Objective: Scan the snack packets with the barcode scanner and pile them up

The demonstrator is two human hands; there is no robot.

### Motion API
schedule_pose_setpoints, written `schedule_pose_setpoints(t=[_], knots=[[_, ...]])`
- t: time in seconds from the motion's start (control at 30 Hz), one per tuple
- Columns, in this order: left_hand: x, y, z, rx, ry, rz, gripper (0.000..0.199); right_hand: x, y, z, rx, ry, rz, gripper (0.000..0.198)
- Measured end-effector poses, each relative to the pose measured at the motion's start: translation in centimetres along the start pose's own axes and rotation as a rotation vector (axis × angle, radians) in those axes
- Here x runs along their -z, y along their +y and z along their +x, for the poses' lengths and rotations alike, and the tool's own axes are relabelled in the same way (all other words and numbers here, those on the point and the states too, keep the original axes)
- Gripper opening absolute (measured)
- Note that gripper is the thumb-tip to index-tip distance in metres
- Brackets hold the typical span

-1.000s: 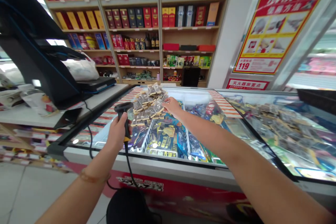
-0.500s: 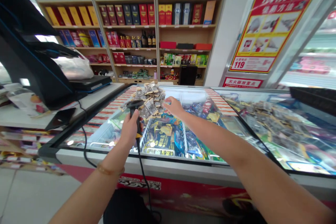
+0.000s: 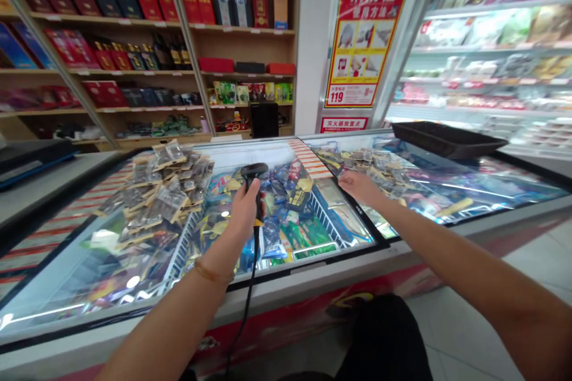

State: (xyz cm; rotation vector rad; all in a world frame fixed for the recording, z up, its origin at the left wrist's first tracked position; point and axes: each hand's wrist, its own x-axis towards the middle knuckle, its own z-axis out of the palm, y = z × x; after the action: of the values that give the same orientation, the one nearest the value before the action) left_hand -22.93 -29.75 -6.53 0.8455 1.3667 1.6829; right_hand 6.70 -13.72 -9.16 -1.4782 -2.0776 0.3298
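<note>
My left hand point(image 3: 246, 208) is wrapped round the handle of a black barcode scanner point(image 3: 254, 171), held above the glass lid of a chest freezer point(image 3: 272, 286). Its cord hangs down past the freezer's front. To the left of the scanner lies a heap of small clear packets point(image 3: 170, 190) with dark contents and tan edges. My right hand point(image 3: 361, 188) is over the dark strip between two freezer sections, fingers drawn together; a small dark bit shows at the fingertips, too unclear to name. Beside it spreads a second heap of similar packets point(image 3: 384, 166).
Under the glass, a white wire basket point(image 3: 328, 220) holds colourful bags. A black tray point(image 3: 447, 140) rests on the right freezer. Shelves of boxed goods point(image 3: 241, 28) stand behind, with a red and yellow sign point(image 3: 366, 41) on the wall and a lit display case point(image 3: 487, 47) at right.
The view has turned right. My right hand has gone from beside the left packet heap to the near edge of the right heap. My left hand still holds the scanner, now further from the left heap.
</note>
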Motion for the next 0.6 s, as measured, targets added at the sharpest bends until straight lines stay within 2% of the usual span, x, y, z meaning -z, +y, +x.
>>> schedule_pose_setpoints(t=[0.07,0.13,0.2,0.27,0.43,0.6], knots=[[-1.7,-0.9,0.4,0.005,-0.033,-0.008,0.048,3.4,4.3,-0.2,-0.067,-0.050,-0.150,0.009],[-2.5,-1.9,0.7,-0.006,-0.062,-0.005,0.049,6.0,8.0,-0.5,-0.153,-0.150,-0.276,0.021],[-2.7,-2.9,0.9,-0.012,-0.088,0.015,0.051,7.7,10.8,-0.9,-0.192,-0.228,-0.361,0.031],[-2.2,-3.7,0.9,-0.004,-0.105,0.041,0.053,8.3,12.5,-1.4,-0.189,-0.264,-0.420,0.034],[-0.7,-4.2,0.7,-0.001,-0.120,0.080,0.057,7.8,13.0,-2.1,-0.153,-0.247,-0.488,0.043],[-0.3,-3.6,0.6,-0.008,-0.117,0.072,0.057,7.8,11.0,-2.0,-0.094,-0.291,-0.309,0.048]])
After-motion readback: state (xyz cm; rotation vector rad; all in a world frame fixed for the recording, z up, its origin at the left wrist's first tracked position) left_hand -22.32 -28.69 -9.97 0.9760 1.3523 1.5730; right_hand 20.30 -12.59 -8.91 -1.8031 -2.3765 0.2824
